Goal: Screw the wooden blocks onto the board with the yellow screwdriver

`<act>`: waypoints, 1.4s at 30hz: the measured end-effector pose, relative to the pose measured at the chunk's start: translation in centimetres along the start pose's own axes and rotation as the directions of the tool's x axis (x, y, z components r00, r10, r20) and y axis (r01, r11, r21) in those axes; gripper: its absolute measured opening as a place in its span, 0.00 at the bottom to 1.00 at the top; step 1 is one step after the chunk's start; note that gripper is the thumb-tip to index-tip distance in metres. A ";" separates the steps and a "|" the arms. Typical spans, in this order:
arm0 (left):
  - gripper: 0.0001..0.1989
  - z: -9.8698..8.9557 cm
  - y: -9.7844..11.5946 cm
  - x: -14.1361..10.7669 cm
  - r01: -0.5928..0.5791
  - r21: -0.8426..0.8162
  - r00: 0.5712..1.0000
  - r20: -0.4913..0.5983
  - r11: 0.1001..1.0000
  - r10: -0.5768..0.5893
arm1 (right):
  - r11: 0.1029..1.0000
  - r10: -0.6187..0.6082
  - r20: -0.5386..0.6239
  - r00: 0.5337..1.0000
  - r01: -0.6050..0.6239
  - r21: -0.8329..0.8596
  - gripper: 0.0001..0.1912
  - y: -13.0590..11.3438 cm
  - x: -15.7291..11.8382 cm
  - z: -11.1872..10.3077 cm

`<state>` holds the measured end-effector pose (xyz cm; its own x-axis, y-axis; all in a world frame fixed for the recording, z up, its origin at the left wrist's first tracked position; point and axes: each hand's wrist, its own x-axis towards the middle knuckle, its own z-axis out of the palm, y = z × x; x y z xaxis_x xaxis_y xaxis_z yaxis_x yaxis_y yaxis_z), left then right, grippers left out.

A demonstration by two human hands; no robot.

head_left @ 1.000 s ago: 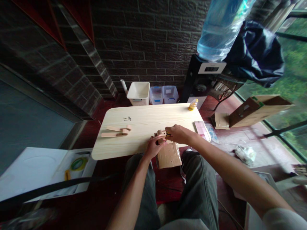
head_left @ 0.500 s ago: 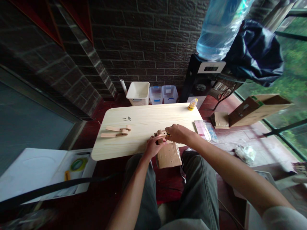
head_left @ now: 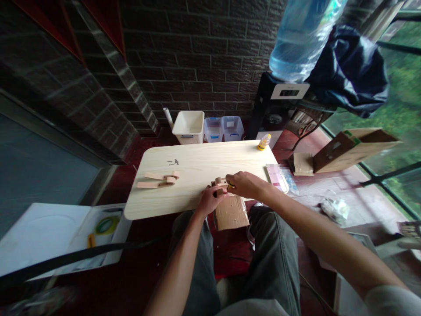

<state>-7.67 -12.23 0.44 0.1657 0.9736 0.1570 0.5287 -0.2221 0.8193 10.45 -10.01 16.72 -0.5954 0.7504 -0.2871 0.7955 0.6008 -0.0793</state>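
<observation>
My left hand (head_left: 209, 201) is closed around a small wooden piece (head_left: 219, 192) at the table's near edge. My right hand (head_left: 244, 184) grips a small yellow-and-black hand tool (head_left: 230, 186); its working end is hidden, so I cannot tell its exact kind. More light wood with a round knob and dark holes (head_left: 219, 181) shows just beyond my fingers. Under both hands a piece of corrugated cardboard (head_left: 231, 213) sticks out over the edge towards my lap. Two wooden parts with long strips and curved ends (head_left: 154, 184) lie on the left of the table (head_left: 194, 158).
Several dark screw-like bits (head_left: 173, 162) lie behind the wooden parts. A yellow-capped clear bottle (head_left: 263, 142) stands at the far right corner, with a pink sheet (head_left: 274, 173) nearer. Beyond the table are a cream bin (head_left: 188, 125) and a water dispenser (head_left: 272, 105). An open white case (head_left: 82, 228) sits left.
Both hands stay at the same spot on the wood. The right hand has turned slightly, and more of the yellow tool shows. The whole view has shifted a little.
</observation>
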 end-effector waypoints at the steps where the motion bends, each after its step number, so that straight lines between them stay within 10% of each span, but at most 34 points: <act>1: 0.06 0.1 -0.1 0.0 -0.004 0.000 1.000 -0.007 1.000 0.004 | 1.000 -0.021 0.003 1.000 0.021 -0.006 0.16 0.0 0.0 0.0; 42: 0.07 0.3 0.0 0.0 0.008 0.000 1.000 -0.025 1.000 -0.008 | 0.991 -0.029 -0.001 1.000 0.029 -0.133 0.16 -1.5 0.0 -0.7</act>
<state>-7.46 -12.27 0.28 0.1406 0.9763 0.1645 0.5302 -0.2145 0.8203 9.16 -10.76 17.55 -0.6184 0.7328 -0.2838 0.7559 0.6534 0.0402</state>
